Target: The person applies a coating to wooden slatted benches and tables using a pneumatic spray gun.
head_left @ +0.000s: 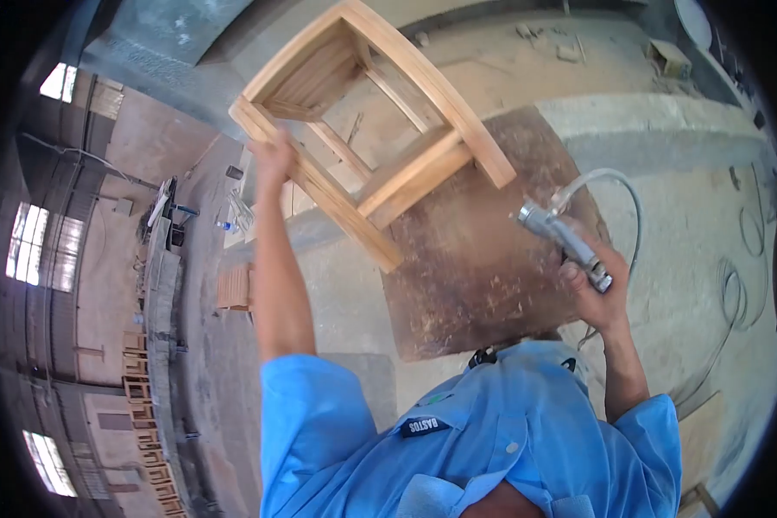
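A light wooden chair [414,177] is tilted over a worn brown board [466,298], its frame angled toward the upper left. My left hand [274,157] is closed around one of the chair's long side rails, with the arm stretched forward. In my right hand [603,289] is a metal spray gun [570,242], its nozzle end pointing up and left toward the chair. A grey hose [634,194] loops from the gun down past my right wrist. The gun and the chair are apart.
Coiled hose [734,298] lies on the concrete floor at right. A small wooden box [669,59] stands at the upper right. Several chair frames [151,440] line up far left beside a long low wall. A wooden piece [233,287] sits on the floor left of my arm.
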`<state>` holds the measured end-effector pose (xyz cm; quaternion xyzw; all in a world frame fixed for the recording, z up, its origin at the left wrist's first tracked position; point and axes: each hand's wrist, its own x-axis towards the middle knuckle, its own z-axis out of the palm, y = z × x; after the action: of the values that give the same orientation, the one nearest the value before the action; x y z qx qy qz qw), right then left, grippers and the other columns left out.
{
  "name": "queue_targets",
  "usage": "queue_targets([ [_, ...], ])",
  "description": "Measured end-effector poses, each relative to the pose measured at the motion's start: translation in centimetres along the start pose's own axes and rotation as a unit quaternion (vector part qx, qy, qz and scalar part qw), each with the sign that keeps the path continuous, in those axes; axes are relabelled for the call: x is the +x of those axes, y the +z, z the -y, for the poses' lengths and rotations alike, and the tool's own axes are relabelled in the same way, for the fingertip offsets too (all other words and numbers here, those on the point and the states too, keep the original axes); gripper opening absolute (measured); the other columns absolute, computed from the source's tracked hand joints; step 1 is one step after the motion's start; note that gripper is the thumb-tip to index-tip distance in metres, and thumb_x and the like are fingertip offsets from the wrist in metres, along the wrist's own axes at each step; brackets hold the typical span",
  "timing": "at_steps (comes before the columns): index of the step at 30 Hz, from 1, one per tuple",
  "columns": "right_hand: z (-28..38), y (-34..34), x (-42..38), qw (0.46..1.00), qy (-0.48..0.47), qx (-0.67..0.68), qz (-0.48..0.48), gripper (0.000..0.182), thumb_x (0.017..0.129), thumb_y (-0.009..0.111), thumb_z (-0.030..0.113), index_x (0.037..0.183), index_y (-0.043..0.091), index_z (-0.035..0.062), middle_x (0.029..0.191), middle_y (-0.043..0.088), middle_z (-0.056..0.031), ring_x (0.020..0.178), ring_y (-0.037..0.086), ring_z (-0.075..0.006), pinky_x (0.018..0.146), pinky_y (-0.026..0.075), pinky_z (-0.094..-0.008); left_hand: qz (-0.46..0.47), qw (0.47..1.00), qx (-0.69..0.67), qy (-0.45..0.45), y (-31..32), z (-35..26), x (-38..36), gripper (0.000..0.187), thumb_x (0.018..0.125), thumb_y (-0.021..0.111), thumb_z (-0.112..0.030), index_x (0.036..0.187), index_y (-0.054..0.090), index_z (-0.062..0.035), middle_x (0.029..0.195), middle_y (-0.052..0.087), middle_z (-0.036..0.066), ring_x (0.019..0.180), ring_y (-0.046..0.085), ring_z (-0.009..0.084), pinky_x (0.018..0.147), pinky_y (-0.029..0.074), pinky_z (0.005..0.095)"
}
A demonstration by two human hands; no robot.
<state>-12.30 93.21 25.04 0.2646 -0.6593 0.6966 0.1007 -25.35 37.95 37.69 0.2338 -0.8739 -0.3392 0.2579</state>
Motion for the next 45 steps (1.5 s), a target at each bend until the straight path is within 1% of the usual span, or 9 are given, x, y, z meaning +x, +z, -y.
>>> queue_targets([
  [2, 0.0, -0.1, 2.9, 0.997, -0.055, -0.026, -0.044, 0.044, 0.089, 0.07, 0.019, 0.126, 0.06, -0.002, 0.105, 0.07, -0.0128, 0.089, 0.066, -0.016, 0.082, 0.051, -0.0301, -0.155, 0.971, 0.016, 0.18, 5.0, 2.8, -6.9, 0.072, 0.086, 0.07, -0.034, 0.135, 0.034, 0.0041, 0.125, 0.054, 0.027, 0.115, 0.056, 0.0374, 0.096, 0.045, 0.039],
  [7, 4.1, 3.7, 10.4, 0.992, -0.095, 0.041, -0.076, 0.043, 0.088, 0.071, 0.016, 0.126, 0.06, -0.002, 0.101, 0.071, -0.0105, 0.085, 0.065, -0.0131, 0.077, 0.052, -0.0276, -0.129, 0.981, -0.135, 0.057, 7.1, -0.2, -14.4, 0.067, 0.083, 0.071, -0.019, 0.134, 0.034, 0.0039, 0.125, 0.055, 0.021, 0.113, 0.056, 0.0297, 0.098, 0.042, 0.0377],
  [9, 4.2, 4.8, 12.2, 0.99, -0.13, 0.046, 0.022, 0.043, 0.087, 0.072, 0.016, 0.125, 0.061, -0.0019, 0.096, 0.071, -0.0085, 0.082, 0.064, -0.0113, 0.072, 0.052, -0.0263, -0.136, 0.976, -0.149, 0.075, 7.4, 0.0, -14.6, 0.063, 0.084, 0.07, -0.017, 0.132, 0.036, 0.0043, 0.121, 0.056, 0.02, 0.109, 0.057, 0.0283, 0.096, 0.043, 0.0368],
  [19, 4.6, 7.3, 16.6, 0.99, -0.069, 0.093, 0.086, 0.043, 0.088, 0.071, 0.023, 0.124, 0.063, -0.0001, 0.086, 0.07, -0.0074, 0.072, 0.059, -0.0078, 0.062, 0.048, -0.0256, -0.12, 0.978, -0.148, 0.079, 8.0, 0.1, -14.3, 0.05, 0.087, 0.069, -0.018, 0.12, 0.04, 0.0061, 0.109, 0.056, 0.016, 0.099, 0.057, 0.0219, 0.088, 0.045, 0.0343],
  [29, 0.7, 1.9, 16.7, 0.998, 0.017, 0.011, 0.056, 0.039, 0.091, 0.067, 0.032, 0.118, 0.067, 0.0031, 0.072, 0.065, 0.0022, 0.06, 0.053, -0.0019, 0.051, 0.039, -0.0202, -0.223, 0.97, -0.095, 0.013, 8.3, 0.1, -11.4, 0.051, 0.077, 0.07, -0.025, 0.112, 0.05, 0.0054, 0.103, 0.063, 0.021, 0.097, 0.062, 0.0301, 0.088, 0.047, 0.0365],
  [32, 1.3, -1.1, 18.5, 0.999, 0.002, -0.045, 0.017, 0.038, 0.094, 0.062, 0.037, 0.109, 0.067, 0.0022, 0.079, 0.069, -0.0052, 0.068, 0.064, -0.008, 0.048, 0.044, -0.0211, -0.254, 0.963, -0.095, 0.001, 8.3, -0.9, -11.7, 0.049, 0.075, 0.07, -0.025, 0.109, 0.053, 0.0052, 0.099, 0.064, 0.021, 0.093, 0.063, 0.0314, 0.086, 0.048, 0.0376],
  [35, -0.2, -1.6, 21.8, 0.995, 0.064, -0.065, -0.04, 0.038, 0.093, 0.063, 0.041, 0.101, 0.069, 0.0043, 0.075, 0.069, -0.0038, 0.062, 0.061, -0.007, 0.047, 0.043, -0.0197, -0.25, 0.964, -0.086, 0.014, 8.0, -0.4, -11.5, 0.047, 0.076, 0.069, -0.024, 0.11, 0.053, 0.0049, 0.098, 0.064, 0.021, 0.091, 0.063, 0.0308, 0.085, 0.048, 0.0381],
  [40, -6.4, 0.7, 26.9, 0.995, 0.031, -0.095, 0.019, 0.039, 0.091, 0.065, 0.045, 0.09, 0.07, 0.0061, 0.063, 0.061, 0.0026, 0.055, 0.053, -0.0048, 0.048, 0.039, -0.022, -0.247, 0.967, -0.052, 0.04, 7.8, 0.2, -12.7, 0.048, 0.08, 0.068, -0.021, 0.116, 0.051, 0.0066, 0.104, 0.062, 0.022, 0.094, 0.062, 0.0283, 0.086, 0.048, 0.0373],
  [45, -11.4, 4.8, 31.4, 0.994, 0.046, -0.078, 0.056, 0.046, 0.086, 0.068, 0.048, 0.108, 0.072, 0.0082, 0.069, 0.064, -0.0049, 0.059, 0.057, -0.013, 0.055, 0.046, -0.0302, -0.244, 0.968, -0.032, 0.036, 7.9, 0.4, -14.8, 0.047, 0.086, 0.064, -0.017, 0.122, 0.047, 0.0095, 0.114, 0.058, 0.021, 0.102, 0.058, 0.028, 0.089, 0.047, 0.039],
])
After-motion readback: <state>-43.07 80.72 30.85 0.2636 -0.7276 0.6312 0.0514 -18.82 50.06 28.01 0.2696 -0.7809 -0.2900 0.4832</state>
